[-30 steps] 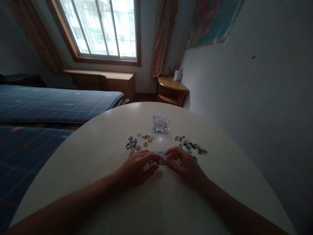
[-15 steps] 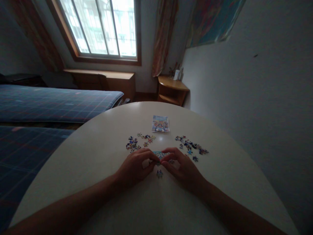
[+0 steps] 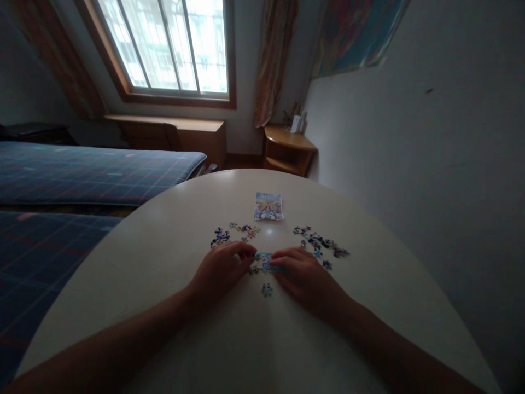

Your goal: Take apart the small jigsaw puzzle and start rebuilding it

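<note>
A small joined section of blue-and-white jigsaw puzzle lies flat on the table between my hands. My right hand rests over its right side, fingers closed on it and covering part of it. At the section's upper left corner, my left hand pinches what looks like a small teal puzzle piece, mostly hidden by the fingertips. Just below the left fingertips lies a loose puzzle piece. Another puzzle piece sits alone, nearer to me.
Loose pieces form a left pile, partly behind my left hand, and a right pile. Beyond them lies a picture card or packet. The round white table has a bed on its left and a wall at right.
My hands have moved apart from their meeting point over the puzzle. The left fingertips shifted up and left; the right hand has come down over the joined section, whose left part now shows.
</note>
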